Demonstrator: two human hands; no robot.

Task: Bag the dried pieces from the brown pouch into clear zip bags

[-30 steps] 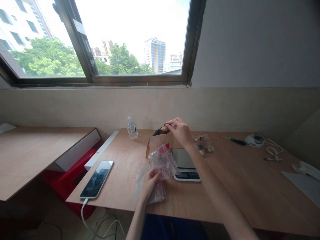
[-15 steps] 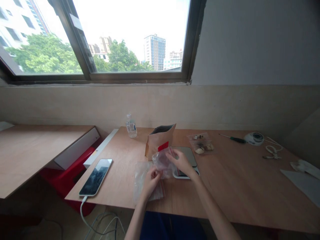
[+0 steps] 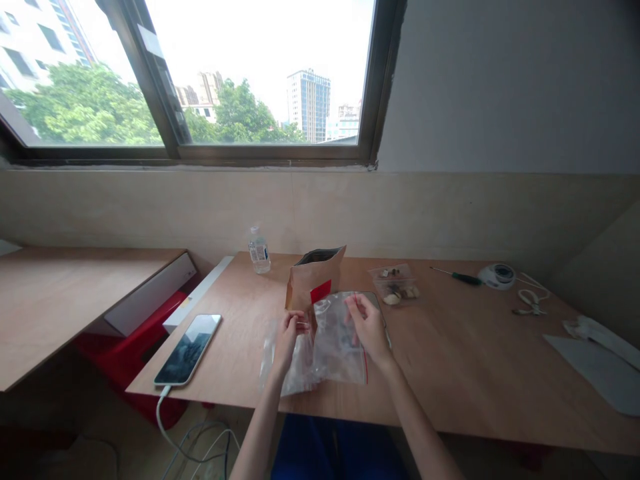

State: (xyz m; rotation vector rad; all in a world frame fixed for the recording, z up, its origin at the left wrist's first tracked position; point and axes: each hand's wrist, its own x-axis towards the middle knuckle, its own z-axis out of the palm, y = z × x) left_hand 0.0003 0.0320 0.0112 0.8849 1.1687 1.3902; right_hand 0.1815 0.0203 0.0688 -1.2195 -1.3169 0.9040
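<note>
Both hands hold one clear zip bag (image 3: 336, 340) with a red seal strip, raised a little above the wooden table (image 3: 465, 360). My left hand (image 3: 289, 335) pinches its left top corner. My right hand (image 3: 369, 325) pinches the right side near the top. More clear zip bags (image 3: 273, 357) lie flat on the table under the left hand. Just behind stands an open brown paper pouch (image 3: 313, 283) with a red label. A small digital scale (image 3: 381, 313) is mostly hidden behind the held bag and my right hand.
A phone (image 3: 189, 349) on a charging cable lies at the left front edge. A small bottle (image 3: 259, 251) stands near the wall. Farther right are a bag of small pieces (image 3: 395, 285), a screwdriver (image 3: 456, 275), a white round device (image 3: 496, 275) and papers (image 3: 595, 347).
My right hand left the paper pouch's mouth and came down to the clear bag. Both hands now hold that bag spread out flat, where the left hand earlier held it crumpled.
</note>
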